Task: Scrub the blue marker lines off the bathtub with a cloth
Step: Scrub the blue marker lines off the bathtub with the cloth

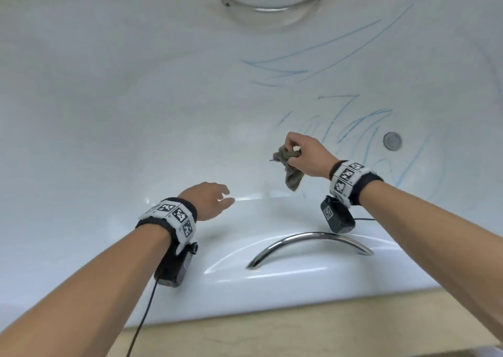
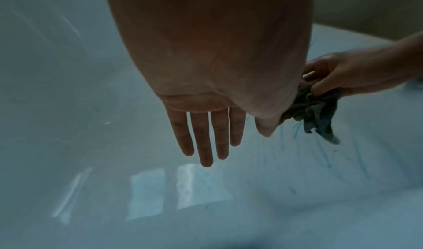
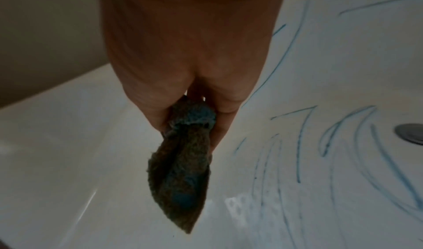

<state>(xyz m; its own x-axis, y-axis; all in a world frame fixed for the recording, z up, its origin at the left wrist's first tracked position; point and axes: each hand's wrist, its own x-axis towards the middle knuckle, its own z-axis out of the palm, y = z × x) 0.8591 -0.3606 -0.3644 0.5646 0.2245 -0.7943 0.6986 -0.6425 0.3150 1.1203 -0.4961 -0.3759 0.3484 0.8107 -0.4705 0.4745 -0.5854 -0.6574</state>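
Observation:
My right hand [image 1: 295,152] grips a crumpled grey-brown cloth [image 1: 291,171] above the white bathtub [image 1: 136,111], and the cloth's loose end hangs down. In the right wrist view the cloth [image 3: 183,162] shows blue stains. Blue marker lines [image 1: 313,59] cross the far wall, and more blue marker lines [image 3: 343,153] run over the tub floor near the drain. My left hand [image 1: 217,198] hovers over the near rim, empty, with its fingers [image 2: 206,140] straight and slightly spread. The left wrist view also catches the right hand [image 2: 332,75] and the cloth [image 2: 315,111].
A round metal drain [image 1: 392,141] sits at the right of the tub floor. One chrome grab handle [image 1: 310,245] is set in the near wall, another grab handle [image 1: 272,5] in the far wall. A beige ledge [image 1: 299,335] borders the tub's near side.

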